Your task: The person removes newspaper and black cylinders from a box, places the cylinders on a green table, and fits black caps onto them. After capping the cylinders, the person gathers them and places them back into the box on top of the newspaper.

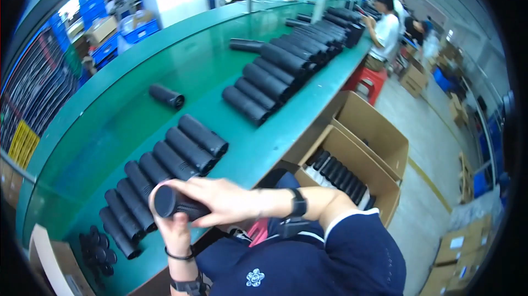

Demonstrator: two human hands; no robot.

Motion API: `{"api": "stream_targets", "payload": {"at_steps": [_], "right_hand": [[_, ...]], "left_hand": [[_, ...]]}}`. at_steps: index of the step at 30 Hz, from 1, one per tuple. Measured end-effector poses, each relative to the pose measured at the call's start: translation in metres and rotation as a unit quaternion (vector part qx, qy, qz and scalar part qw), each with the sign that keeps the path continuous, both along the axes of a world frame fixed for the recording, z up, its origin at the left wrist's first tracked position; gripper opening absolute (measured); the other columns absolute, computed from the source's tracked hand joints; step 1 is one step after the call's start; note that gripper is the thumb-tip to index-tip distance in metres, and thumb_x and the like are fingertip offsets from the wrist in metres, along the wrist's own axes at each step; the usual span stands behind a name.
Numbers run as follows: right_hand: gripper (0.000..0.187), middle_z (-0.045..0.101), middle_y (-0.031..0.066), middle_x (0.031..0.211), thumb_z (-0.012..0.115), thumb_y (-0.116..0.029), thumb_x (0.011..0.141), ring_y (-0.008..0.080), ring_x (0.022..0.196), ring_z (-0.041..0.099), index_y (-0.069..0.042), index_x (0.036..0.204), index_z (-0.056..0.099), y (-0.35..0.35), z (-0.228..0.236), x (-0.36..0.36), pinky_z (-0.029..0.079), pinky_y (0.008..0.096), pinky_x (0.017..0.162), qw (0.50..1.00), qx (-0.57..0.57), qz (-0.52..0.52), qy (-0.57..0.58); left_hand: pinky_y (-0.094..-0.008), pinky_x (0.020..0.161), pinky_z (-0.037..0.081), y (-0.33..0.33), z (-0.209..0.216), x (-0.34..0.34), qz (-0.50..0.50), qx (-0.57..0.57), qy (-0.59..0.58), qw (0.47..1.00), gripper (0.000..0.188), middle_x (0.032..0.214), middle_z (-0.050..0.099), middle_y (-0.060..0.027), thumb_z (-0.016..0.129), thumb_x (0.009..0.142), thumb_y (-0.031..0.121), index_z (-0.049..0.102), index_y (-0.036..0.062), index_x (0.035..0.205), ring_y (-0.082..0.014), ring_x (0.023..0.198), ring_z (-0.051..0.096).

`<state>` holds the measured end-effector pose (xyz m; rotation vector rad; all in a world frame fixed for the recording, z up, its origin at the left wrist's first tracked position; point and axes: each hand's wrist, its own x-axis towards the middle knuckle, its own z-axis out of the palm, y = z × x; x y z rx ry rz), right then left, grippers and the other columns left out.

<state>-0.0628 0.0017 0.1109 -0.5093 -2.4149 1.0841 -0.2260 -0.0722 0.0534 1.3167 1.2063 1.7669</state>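
Observation:
Both hands are on a black cylinder [190, 206] over the bench's near edge, its round flat end tipped up to the left. Around that end curl the fingers of my left hand [171, 229], the thumb just below it. My right hand [220, 199] comes from the right and closes over the cylinder's top and side. Just beyond, several similar black cylinders [135, 183] lie side by side in a row. Small round black caps [99, 253] sit in a loose group at the bench's left end. What the cylinder contains is hidden.
More black cylinders [275, 67] lie stacked farther along the green bench [291, 139]; one cylinder [166, 96] lies alone. An open cardboard box [377, 177] holding black cylinders stands right. A cardboard box [60, 263] is near left. Another person [386, 26] works farther along, beside a red stool [369, 82].

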Motion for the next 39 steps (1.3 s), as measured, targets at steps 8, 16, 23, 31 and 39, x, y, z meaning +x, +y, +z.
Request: {"api": "stream_targets", "payload": {"at_steps": [8,16,23,31,39], "right_hand": [[0.030,0.056,0.0073,0.087,0.057,-0.017,0.091,0.0178,0.087,0.055,-0.001,0.115,0.063,0.020,-0.018,-0.027,0.045,0.0317,0.075,0.963,-0.152,0.093,0.202],[0.019,0.063,-0.0027,0.071,0.064,-0.015,0.086,0.0010,0.055,0.047,-0.007,0.101,0.072,0.008,-0.029,-0.044,0.035,0.0161,0.047,0.859,-0.456,0.069,0.222],[0.012,0.062,-0.0012,0.072,0.065,-0.012,0.084,0.0020,0.057,0.049,-0.003,0.092,0.070,0.000,-0.038,-0.059,0.038,0.0178,0.048,0.880,-0.391,0.087,0.254],[0.012,0.060,-0.0014,0.071,0.065,-0.014,0.086,0.0023,0.056,0.049,-0.004,0.091,0.066,0.008,-0.031,-0.041,0.040,0.0179,0.049,0.876,-0.427,0.077,0.211],[0.031,0.048,-0.0065,0.070,0.069,-0.016,0.085,-0.0002,0.062,0.044,-0.003,0.112,0.059,0.002,-0.035,-0.040,0.037,0.0165,0.054,0.869,-0.429,0.136,0.206]], "left_hand": [[-0.0341,0.099,0.036,-0.030,0.013,-0.019,0.012,-0.032,0.221,0.975,0.077,0.119,0.046,-0.0126,0.085,0.061,0.028,0.049,-0.0020,0.121,-0.0258,0.114,0.048],[-0.0302,0.101,0.034,-0.041,0.009,-0.004,-0.018,-0.032,0.000,0.999,0.056,0.126,0.048,-0.0105,0.067,0.083,0.012,0.042,-0.0033,0.131,-0.0190,0.114,0.049],[-0.0272,0.086,0.043,-0.038,0.013,0.001,0.043,-0.040,-0.065,0.996,0.043,0.106,0.056,-0.0099,0.063,0.085,0.018,0.049,-0.0043,0.119,-0.0163,0.094,0.055],[-0.0309,0.094,0.041,-0.030,0.010,0.003,0.014,0.011,0.032,0.999,0.064,0.114,0.052,-0.0086,0.077,0.076,0.028,0.046,-0.0002,0.124,-0.0188,0.106,0.052],[-0.0305,0.091,0.042,-0.036,0.003,0.003,0.049,-0.052,-0.064,0.995,0.057,0.115,0.051,-0.0094,0.071,0.079,0.024,0.044,-0.0001,0.124,-0.0175,0.103,0.052]]}}
